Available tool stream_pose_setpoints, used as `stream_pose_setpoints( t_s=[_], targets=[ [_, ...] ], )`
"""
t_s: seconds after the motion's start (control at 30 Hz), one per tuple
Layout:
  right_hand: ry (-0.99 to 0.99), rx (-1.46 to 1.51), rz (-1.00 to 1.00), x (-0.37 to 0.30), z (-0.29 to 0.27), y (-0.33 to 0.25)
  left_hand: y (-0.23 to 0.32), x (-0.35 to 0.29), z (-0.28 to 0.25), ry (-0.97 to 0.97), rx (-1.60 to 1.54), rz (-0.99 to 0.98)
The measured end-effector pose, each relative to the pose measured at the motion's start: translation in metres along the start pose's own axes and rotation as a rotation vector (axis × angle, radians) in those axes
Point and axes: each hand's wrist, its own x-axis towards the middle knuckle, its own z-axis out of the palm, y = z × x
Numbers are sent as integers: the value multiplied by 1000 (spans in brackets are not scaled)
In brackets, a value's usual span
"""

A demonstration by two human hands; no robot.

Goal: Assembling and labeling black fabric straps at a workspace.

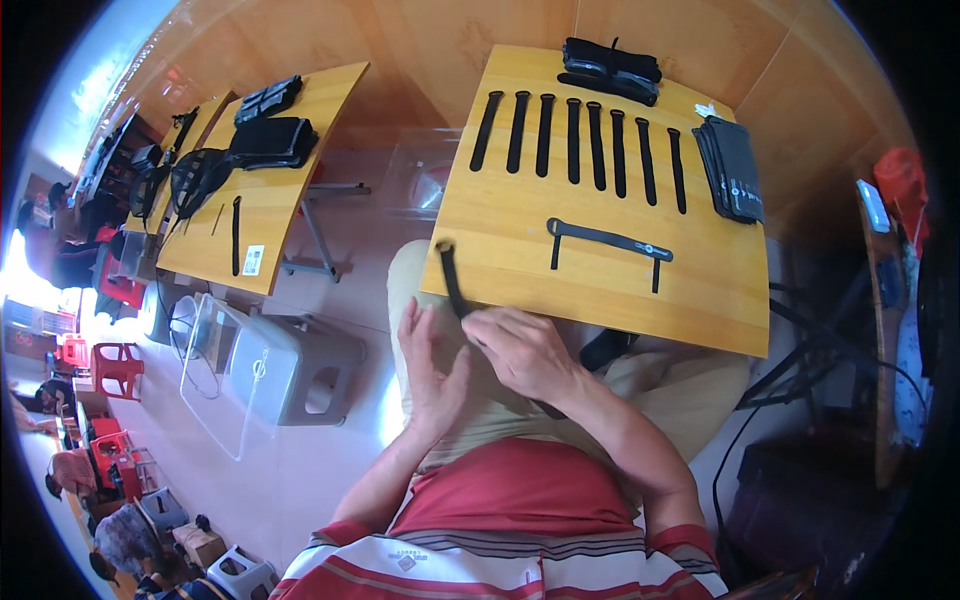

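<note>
My right hand [525, 350] pinches a black strap [452, 280] over my lap, near the table's front left corner. The strap's upper end has a buckle-like loop and points away from me; its lower part is covered by the fingers. Close by on the left, my left hand [435, 385] holds nothing, its fingers stretched out and apart. On the wooden table [610, 310], several black straps [543, 135] lie side by side in a row. Nearer to me lies a wider black strap [610, 240] with a loop at one end and two short strips hanging from it.
A stack of flat black pieces [730, 170] lies at the table's right edge, and a black bundle [610, 70] at its back. Left stands another wooden table [330, 105] with black bags. A grey stool [300, 370] and red stools [118, 370] stand on the floor.
</note>
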Motion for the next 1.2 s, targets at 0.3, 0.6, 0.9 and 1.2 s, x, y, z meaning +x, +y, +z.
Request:
stream_pose_setpoints(
  t_s=[0.3,0.6,0.9,1.2],
  targets=[
    [118,209,328,-23,-100,-27,23,37,-37,-882,-12,110],
    [459,402,769,-55,-134,5,38,71,10,-711,-338,-441],
    [673,407,842,-62,-161,53,18,134,79,-823,-449,-338],
    [703,150,847,-67,-164,87,7,152,120,-774,-225,-334]
  ],
)
